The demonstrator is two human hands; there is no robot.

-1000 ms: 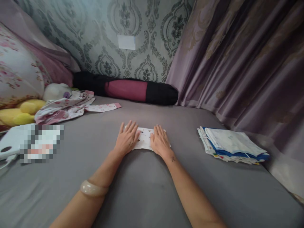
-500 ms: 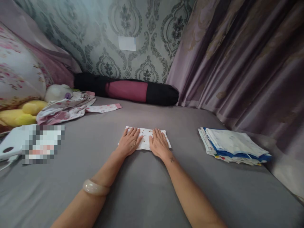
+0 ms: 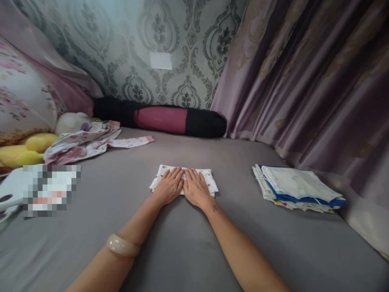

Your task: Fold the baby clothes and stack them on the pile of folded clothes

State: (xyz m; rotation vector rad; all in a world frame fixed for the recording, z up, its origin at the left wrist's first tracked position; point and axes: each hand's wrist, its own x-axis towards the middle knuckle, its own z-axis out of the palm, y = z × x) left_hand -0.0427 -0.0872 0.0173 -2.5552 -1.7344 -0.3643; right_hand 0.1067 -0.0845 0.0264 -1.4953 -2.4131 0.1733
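A small folded white cloth (image 3: 209,177) with tiny dark and brown prints lies on the grey bed sheet (image 3: 188,251) in front of me. My left hand (image 3: 169,185) rests flat on its left half, fingers stretched out and pointing away. Beside it, touching or almost touching at the middle, my right hand (image 3: 196,187) lies flat on the right half. Both hands hold nothing; they press down on the cloth from above and hide much of its middle. A pale bangle (image 3: 123,245) circles my left forearm.
To the right sits a stack of folded cloths (image 3: 300,184), white and blue. A long black and maroon bag (image 3: 161,119) lies along the wall. On the left are a rumpled pink-and-white garment (image 3: 85,144), a yellow plush toy (image 3: 27,150) and a white device (image 3: 18,186).
My hands have slid inward, from apart on the cloth to side by side at its middle. More of the cloth's outer ends shows. The view has shifted slightly.
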